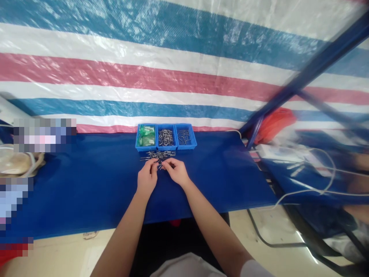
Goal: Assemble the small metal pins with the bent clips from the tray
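My left hand (pixel 148 175) and my right hand (pixel 177 172) are close together over the blue table, fingertips pinched and nearly meeting. Small, thin metal pins (pixel 160 166) show at the right fingertips. What the left fingertips hold is too small to make out. Just beyond both hands, a loose pile of metal pins (pixel 167 154) lies on the table. Behind it stand three joined blue bins. Green packets (pixel 147 135) fill the left bin, many short metal pins (pixel 166 137) the middle one, and a few thin metal pieces (pixel 183 136) lie in the right one.
A striped plastic sheet (pixel 173 86) hangs behind the blue table (pixel 95 184). At right are a blue metal frame (pixel 305 73), a red bag (pixel 275 123), a white cable (pixel 334 169) and a blurred person's arm (pixel 357 184). Pixelated areas cover part of the left side.
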Available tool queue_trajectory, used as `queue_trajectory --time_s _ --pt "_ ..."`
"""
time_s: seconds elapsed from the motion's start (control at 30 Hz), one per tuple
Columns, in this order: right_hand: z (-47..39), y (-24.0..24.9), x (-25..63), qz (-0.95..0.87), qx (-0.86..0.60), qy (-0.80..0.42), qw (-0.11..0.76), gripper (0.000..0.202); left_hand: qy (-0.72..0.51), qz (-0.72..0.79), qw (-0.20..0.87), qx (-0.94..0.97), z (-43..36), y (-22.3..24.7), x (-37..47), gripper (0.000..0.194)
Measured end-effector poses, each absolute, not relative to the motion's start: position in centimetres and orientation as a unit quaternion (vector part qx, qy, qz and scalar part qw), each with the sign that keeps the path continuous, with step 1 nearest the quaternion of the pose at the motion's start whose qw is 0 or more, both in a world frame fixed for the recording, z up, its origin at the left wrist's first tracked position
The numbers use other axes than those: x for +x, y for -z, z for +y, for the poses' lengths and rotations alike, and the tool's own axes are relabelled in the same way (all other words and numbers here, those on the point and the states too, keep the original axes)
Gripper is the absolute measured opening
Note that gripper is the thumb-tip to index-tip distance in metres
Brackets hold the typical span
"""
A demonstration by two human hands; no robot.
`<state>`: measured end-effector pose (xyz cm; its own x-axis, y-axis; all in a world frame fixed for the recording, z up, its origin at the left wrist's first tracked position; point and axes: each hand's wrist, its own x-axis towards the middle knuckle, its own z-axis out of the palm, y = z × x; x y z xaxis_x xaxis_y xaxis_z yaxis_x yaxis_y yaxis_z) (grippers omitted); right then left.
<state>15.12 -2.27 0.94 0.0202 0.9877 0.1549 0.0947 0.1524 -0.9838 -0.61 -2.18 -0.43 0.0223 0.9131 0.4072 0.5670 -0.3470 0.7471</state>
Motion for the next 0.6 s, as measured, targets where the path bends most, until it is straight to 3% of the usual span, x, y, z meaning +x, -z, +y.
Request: queue_trajectory --time_s 0.23,0.6 --pt "-2.1 -0.9 15.1 -0.530 -0.493 -0.441 0.530 0.028 -0.450 0.544 0.177 0.685 -2.3 0.1 -0.6 0.027" --pt "-1.0 -0.2 15.7 -0.381 -0.489 -0.483 0.619 0.035 -0.453 0.561 0.171 0.672 -2.4 -0.5 -0.3 0.027"
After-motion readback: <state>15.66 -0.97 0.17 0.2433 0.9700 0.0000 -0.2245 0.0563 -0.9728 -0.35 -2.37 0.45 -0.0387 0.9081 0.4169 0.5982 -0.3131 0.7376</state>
